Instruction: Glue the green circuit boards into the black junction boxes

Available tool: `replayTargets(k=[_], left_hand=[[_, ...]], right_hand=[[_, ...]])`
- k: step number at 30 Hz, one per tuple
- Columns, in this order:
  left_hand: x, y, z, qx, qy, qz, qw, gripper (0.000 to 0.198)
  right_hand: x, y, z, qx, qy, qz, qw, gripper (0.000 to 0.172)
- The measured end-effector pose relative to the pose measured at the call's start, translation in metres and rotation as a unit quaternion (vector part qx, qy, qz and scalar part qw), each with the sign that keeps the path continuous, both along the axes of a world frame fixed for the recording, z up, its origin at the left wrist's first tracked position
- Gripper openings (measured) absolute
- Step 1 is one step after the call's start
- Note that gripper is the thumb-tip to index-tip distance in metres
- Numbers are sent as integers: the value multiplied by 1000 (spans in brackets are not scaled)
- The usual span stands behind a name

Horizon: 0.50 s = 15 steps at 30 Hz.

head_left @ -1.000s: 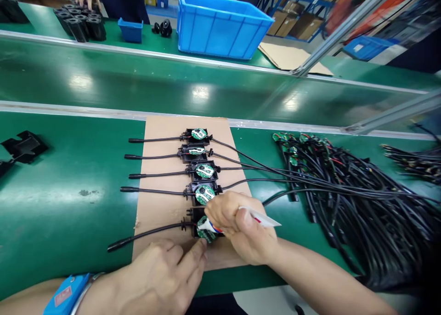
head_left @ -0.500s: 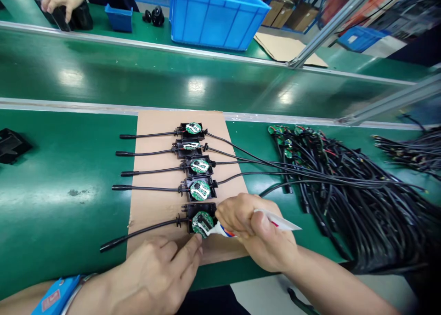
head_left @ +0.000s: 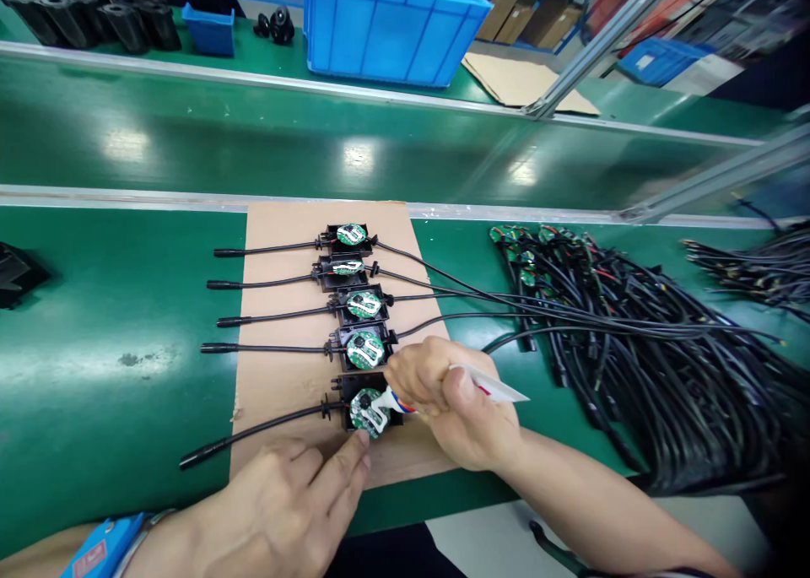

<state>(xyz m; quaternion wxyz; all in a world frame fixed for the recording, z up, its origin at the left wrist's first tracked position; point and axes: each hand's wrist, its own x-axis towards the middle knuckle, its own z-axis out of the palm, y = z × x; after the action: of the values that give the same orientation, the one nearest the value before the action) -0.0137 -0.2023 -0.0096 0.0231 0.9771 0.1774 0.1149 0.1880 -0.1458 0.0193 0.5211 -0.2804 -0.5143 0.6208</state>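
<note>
My right hand (head_left: pixel 459 405) is wrapped round a white tube (head_left: pixel 490 382), whose nozzle touches the round green circuit board (head_left: pixel 369 413) in the nearest black housing (head_left: pixel 348 386). White paste shows on that board. My left hand (head_left: pixel 297 494) rests on the cardboard (head_left: pixel 278 224), its index fingertip against the board's lower edge and its fingers close together. Whether it pinches anything is hidden. Beyond lie several more housings in a column, each with a board (head_left: pixel 365 350) bearing white paste. Black cables (head_left: pixel 272 348) run out on both sides of them.
A big heap of black cables (head_left: pixel 658 375) with green boards lies right. Behind the metal rail are a large blue bin (head_left: pixel 392 29), a small blue bin (head_left: pixel 210 31) and black cylinders (head_left: pixel 130 25) near a person's hands. A black part (head_left: pixel 18 274) sits far left.
My right hand and the tube have moved left and slightly up, with the nozzle now higher on the board. More white paste shows there. The other person's hands have shifted, uncovering black cylinders.
</note>
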Motion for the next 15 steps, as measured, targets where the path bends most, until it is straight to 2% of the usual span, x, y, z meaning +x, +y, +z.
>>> replayTargets(k=[4, 8, 11, 13, 15], left_hand=[[-1, -3, -2, 3, -3, 7, 1000, 45], [-6, -7, -2, -29, 31, 28, 999, 47], [-7, -9, -5, -47, 31, 34, 998, 47], [-5, -8, -7, -39, -1, 28, 999, 43], [-1, -5, -6, -32, -59, 27, 997, 38]], right_hand=[[4, -5, -1, 55, -58, -5, 997, 39], [8, -7, 1, 123, -121, 66, 983, 36], [11, -6, 8, 82, -88, 90, 989, 37], [13, -6, 18, 35, -26, 77, 996, 38], [15, -11, 29, 21, 27, 53, 998, 39]])
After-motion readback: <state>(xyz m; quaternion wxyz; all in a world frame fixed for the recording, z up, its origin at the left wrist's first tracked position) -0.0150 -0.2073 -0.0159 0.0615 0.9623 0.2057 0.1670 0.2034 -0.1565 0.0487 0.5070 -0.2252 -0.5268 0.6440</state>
